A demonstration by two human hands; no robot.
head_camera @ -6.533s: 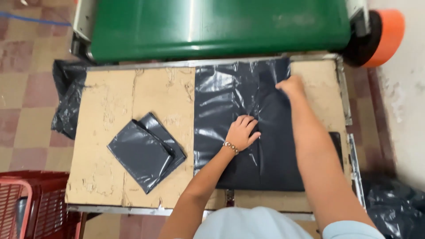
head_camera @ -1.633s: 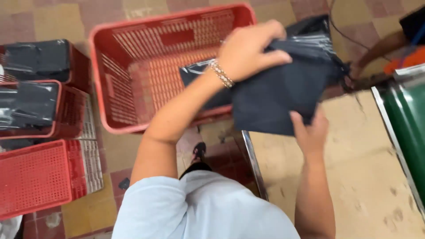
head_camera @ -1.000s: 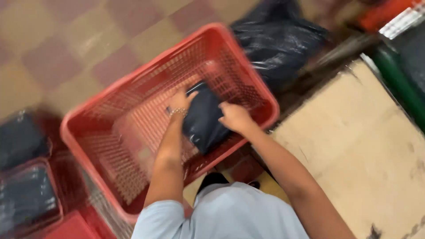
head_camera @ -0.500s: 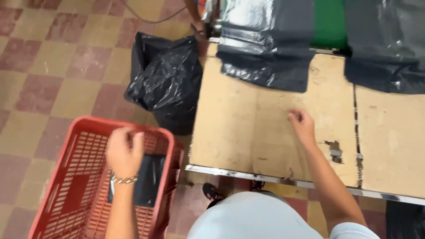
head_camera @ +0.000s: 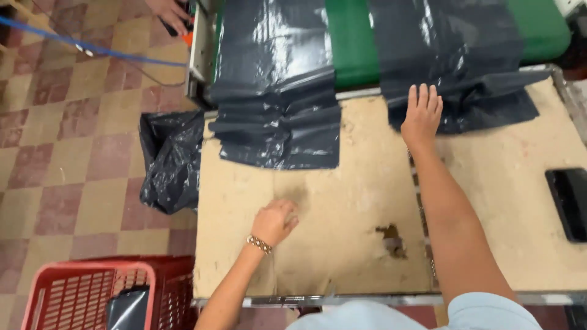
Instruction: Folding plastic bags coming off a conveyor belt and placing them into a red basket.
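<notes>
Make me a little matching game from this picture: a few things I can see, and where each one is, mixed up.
Things:
1. right hand
2. left hand
3. red basket
4. flat black slab

Places:
A. on the floor, bottom left
B. at the table's right edge
C. on the bare tabletop
D. on a dark plastic sheet

Pairs: 1-D, 2-C, 3-A, 4-B

A flat black phone [head_camera: 568, 203] lies at the bench's [head_camera: 342, 244] right edge, screen dark. A folded dark plastic packet [head_camera: 127, 307] rests in the red basket [head_camera: 67, 293].

Left hand [head_camera: 274, 221] out of red basket [head_camera: 73, 292], over table; right hand [head_camera: 420, 113] now on dark sheet [head_camera: 465, 73].
</notes>
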